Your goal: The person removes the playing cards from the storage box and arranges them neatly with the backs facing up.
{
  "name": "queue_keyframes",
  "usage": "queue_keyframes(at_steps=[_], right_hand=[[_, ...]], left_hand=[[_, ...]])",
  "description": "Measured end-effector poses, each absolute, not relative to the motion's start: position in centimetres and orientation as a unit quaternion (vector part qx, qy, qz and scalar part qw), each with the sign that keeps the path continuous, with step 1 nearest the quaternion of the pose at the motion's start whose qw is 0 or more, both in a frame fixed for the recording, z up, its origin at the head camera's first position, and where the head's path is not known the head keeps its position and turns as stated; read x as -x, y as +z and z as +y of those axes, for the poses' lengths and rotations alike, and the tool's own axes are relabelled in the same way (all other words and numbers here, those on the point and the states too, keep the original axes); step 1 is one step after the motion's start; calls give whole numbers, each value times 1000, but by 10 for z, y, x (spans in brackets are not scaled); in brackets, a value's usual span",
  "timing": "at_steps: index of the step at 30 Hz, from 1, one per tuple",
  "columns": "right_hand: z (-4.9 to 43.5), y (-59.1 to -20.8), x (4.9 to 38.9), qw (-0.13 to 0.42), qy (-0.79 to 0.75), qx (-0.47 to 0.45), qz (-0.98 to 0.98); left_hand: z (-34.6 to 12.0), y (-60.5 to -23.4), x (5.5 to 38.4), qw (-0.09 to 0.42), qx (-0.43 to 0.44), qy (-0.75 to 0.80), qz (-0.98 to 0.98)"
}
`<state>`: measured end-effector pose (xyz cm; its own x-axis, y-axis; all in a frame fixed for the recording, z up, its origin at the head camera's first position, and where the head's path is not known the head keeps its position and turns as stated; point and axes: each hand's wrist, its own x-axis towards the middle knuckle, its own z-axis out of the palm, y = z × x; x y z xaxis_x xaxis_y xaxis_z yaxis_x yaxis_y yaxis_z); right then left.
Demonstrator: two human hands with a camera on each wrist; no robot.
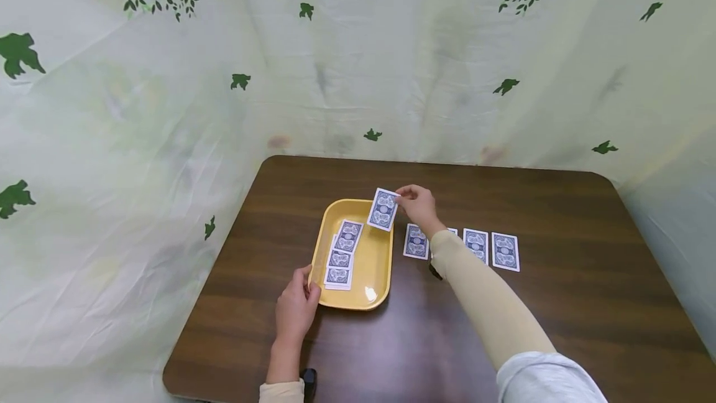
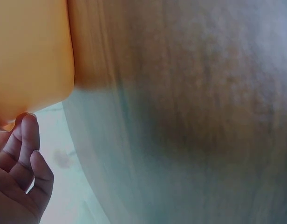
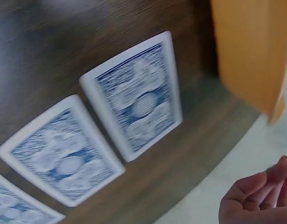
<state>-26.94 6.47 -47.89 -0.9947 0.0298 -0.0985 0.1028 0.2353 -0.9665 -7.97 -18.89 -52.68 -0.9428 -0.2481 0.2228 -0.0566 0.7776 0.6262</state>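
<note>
On 1 table (image 1: 576,291), 1 yellow tray (image 1: 371,266) is gripped at near-L rim by L hand (image 1: 296,310); 1 blue-backed playing card (image 1: 383,210) is pinched by R hand (image 1: 419,207) over tray's far-R corner. Step, apparently: cards being trayed; lowering, then release, prob. called for. Counted: 4 table cards (image 1: 506,252) (1 mostly sleeve-hidden), 3+ tray cards (image 1: 348,237), overlapping.
</note>
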Motion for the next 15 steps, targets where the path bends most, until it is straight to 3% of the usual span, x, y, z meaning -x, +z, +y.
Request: queue_keyframes(at_steps=[7,15], right_hand=[[109,-488,268,-10,-670,-112,733],[166,-506,258,-31,-601,-173,780]], left_hand=[[-187,-524,79,119,-100,-324,-933],[-184,-523,81,120,-98,-319,-935]])
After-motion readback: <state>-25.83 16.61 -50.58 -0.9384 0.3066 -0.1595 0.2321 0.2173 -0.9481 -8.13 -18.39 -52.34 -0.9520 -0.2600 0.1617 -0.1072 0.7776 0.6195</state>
